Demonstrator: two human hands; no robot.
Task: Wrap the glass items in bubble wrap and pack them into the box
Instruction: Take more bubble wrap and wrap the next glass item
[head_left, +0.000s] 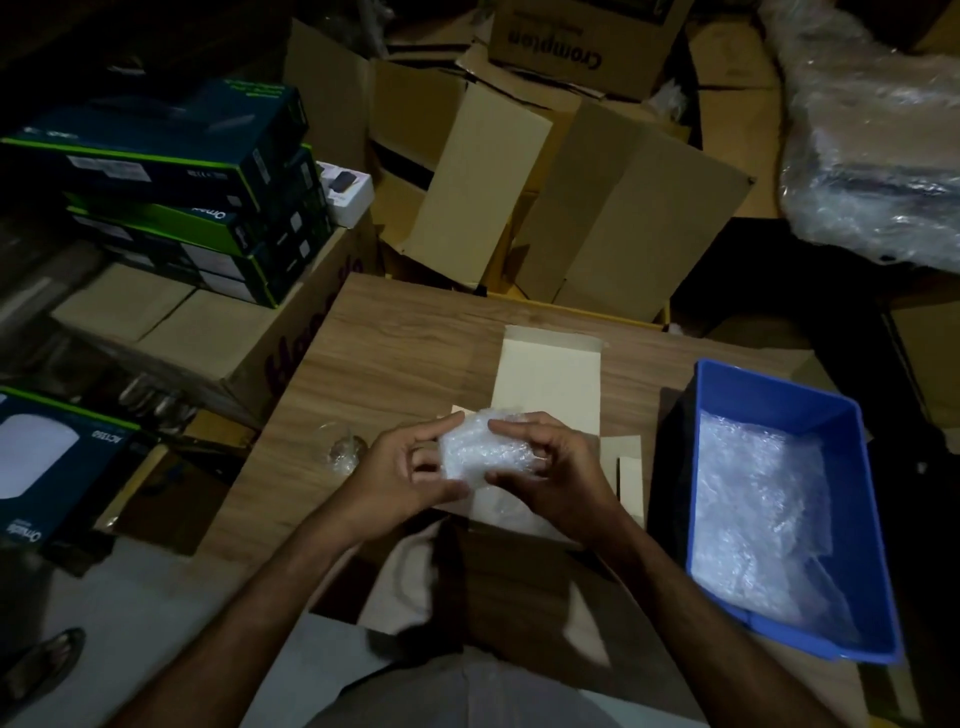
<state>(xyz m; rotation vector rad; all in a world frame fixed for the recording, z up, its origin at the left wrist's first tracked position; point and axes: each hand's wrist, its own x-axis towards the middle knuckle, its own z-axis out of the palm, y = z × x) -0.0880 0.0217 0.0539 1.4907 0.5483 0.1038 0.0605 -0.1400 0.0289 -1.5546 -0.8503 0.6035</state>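
Observation:
Both hands hold a bundle of bubble wrap (483, 449) over the open cream box (545, 379) on the wooden table (395, 338). My left hand (402, 475) grips its left side with thumb and fingers. Its right side is pinched by my right hand (550, 467). What the wrap covers is hidden. A clear glass item (340, 447) lies on the table just left of my left hand. More bubble wrap (758, 514) fills a blue plastic bin (852, 551) at the right.
Open cardboard cartons (519, 171) crowd the space beyond the table. Stacked dark green product boxes (182, 192) sit at the left on a big carton. A plastic-wrapped bulk (872, 145) lies at the top right. A sandalled foot (47, 660) shows at bottom left.

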